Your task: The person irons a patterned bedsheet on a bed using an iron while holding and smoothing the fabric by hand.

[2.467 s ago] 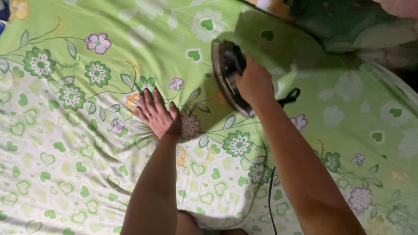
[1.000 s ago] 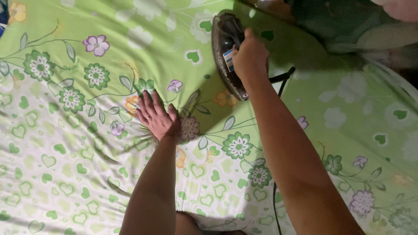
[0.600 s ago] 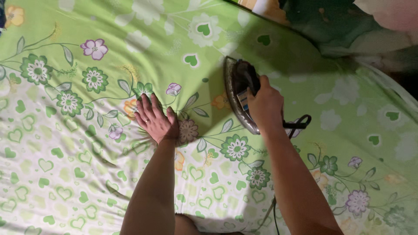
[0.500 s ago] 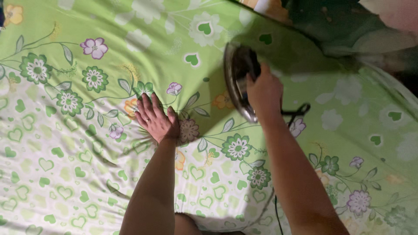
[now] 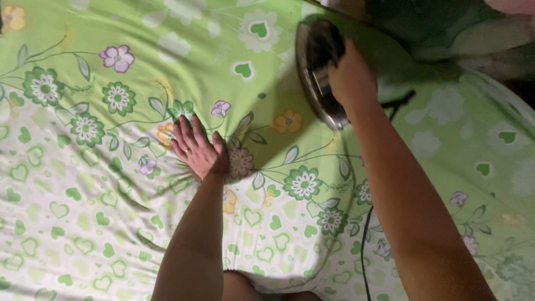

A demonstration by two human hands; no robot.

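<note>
our left hand (image 5: 196,148) lies open and flat, pinning the green floral sheet (image 5: 111,184), while our right hand (image 5: 350,78) wraps the iron (image 5: 319,67), apparently flat on the cloth, so we should glide it evenly.

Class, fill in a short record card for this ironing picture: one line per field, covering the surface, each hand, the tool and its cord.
Surface: green floral bedsheet with hearts and flowers, spread out, lightly creased
Left hand: left hand flat, palm down on the sheet, fingers spread, ring on one finger
Right hand: right hand closed around the iron's handle
Tool: clothes iron, dark body, metal soleplate, on the sheet near its far edge
Cord: black cord trailing back beside the right forearm
</note>
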